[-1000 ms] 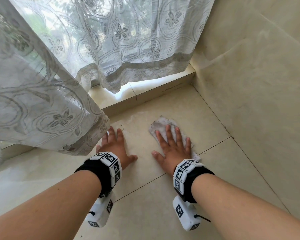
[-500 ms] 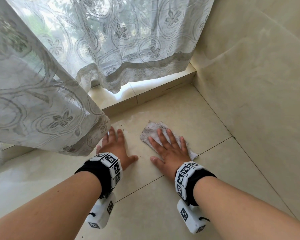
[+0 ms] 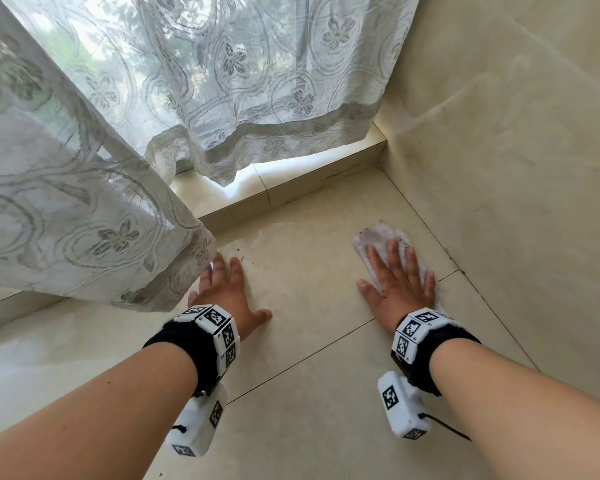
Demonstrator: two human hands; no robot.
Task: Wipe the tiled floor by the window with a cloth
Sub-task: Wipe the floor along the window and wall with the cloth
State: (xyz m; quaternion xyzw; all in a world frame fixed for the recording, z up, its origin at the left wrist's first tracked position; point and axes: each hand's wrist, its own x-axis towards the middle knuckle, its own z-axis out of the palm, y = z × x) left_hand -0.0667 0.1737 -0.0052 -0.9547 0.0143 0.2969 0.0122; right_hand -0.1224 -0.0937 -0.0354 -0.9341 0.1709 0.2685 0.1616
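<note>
1. Two open palms lie flat on the tiled floor [image 3: 302,403], fingers straight and spread.
2. The right hand [image 3: 400,289] presses the cloth [image 3: 383,239] onto the floor near the right wall [image 3: 516,174]; it grips nothing.
3. The left hand [image 3: 227,294] rests on bare tile, left of the cloth and well apart from it.
4. The lace curtain [image 3: 84,202] hem covers the outer left fingers.
5. The raised sill [image 3: 291,194] runs along the far edge.

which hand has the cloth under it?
The right hand, fingers spread flat on the grey cloth near the wall. The left hand rests on bare floor tile by the curtain hem, with no cloth under it.
</note>
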